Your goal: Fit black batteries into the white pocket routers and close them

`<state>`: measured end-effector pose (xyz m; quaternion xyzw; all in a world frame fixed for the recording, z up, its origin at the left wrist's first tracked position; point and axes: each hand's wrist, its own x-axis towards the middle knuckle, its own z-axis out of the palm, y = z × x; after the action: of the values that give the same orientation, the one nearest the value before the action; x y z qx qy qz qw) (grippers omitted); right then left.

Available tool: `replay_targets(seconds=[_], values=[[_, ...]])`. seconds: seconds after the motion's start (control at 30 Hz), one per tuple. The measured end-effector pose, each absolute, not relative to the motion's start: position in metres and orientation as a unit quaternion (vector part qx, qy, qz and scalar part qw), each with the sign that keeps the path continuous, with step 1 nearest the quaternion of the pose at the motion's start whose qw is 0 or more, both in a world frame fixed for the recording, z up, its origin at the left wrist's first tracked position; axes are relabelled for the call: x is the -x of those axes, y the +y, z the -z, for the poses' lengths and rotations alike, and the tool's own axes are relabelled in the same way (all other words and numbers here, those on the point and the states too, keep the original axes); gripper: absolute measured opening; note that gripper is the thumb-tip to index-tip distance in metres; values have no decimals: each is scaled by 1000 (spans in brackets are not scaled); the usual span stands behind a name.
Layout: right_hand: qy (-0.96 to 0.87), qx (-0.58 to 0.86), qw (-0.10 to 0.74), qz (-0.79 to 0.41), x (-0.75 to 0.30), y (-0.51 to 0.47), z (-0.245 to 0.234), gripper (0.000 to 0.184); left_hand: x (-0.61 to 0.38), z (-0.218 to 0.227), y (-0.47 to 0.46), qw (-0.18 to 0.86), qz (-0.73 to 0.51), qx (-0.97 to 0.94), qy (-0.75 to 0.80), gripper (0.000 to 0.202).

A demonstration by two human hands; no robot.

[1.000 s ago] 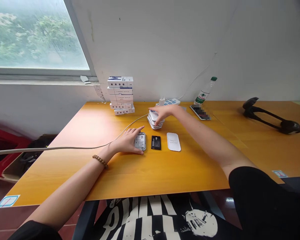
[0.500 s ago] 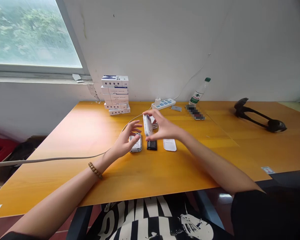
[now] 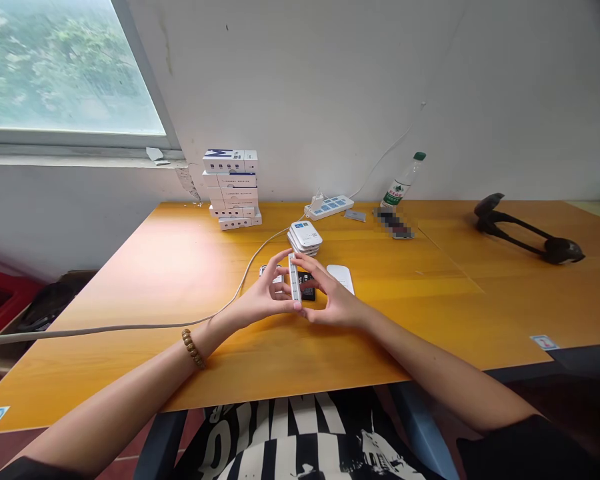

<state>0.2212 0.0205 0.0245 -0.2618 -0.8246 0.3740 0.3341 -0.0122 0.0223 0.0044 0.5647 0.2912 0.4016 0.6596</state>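
Note:
A white pocket Wi-Fi router [image 3: 294, 279] stands on edge between my two hands, its slotted narrow side towards me. My left hand [image 3: 260, 298] grips it from the left with thumb and fingertips. From the other side my right hand [image 3: 337, 300] pinches it too. Behind my left fingers lies an opened router [image 3: 279, 279], mostly hidden. A black battery [image 3: 308, 291] rests on the table just behind the held router, partly covered by my right fingers. To the right of it is a white back cover [image 3: 342, 275], lying flat.
Several white routers [image 3: 305, 235] are stacked behind my hands. White boxes [image 3: 231, 190] form a pile at the back left. A power strip [image 3: 330, 207], a bottle [image 3: 399, 189], a blurred phone [image 3: 395, 225] and a black stand [image 3: 520, 230] line the back. A cable [image 3: 145, 327] crosses the left side.
My right hand has brought the router down and towards me, turning its slotted edge to face me. My left hand has closed on it, and the stack behind has come into view.

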Motion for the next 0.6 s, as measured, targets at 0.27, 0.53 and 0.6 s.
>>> replay_targets(seconds=[0.27, 0.53, 0.6], values=[[-802, 280, 346, -397, -218, 12, -29, 101, 9, -6, 21, 630, -410, -572, 328, 119], [-800, 298, 334, -400, -214, 4, -26, 109, 9, -8, 17, 606, -408, -582, 357, 117], [-807, 297, 333, -386, -212, 1, -24, 111, 8, -10, 15, 603, -405, -582, 366, 114]])
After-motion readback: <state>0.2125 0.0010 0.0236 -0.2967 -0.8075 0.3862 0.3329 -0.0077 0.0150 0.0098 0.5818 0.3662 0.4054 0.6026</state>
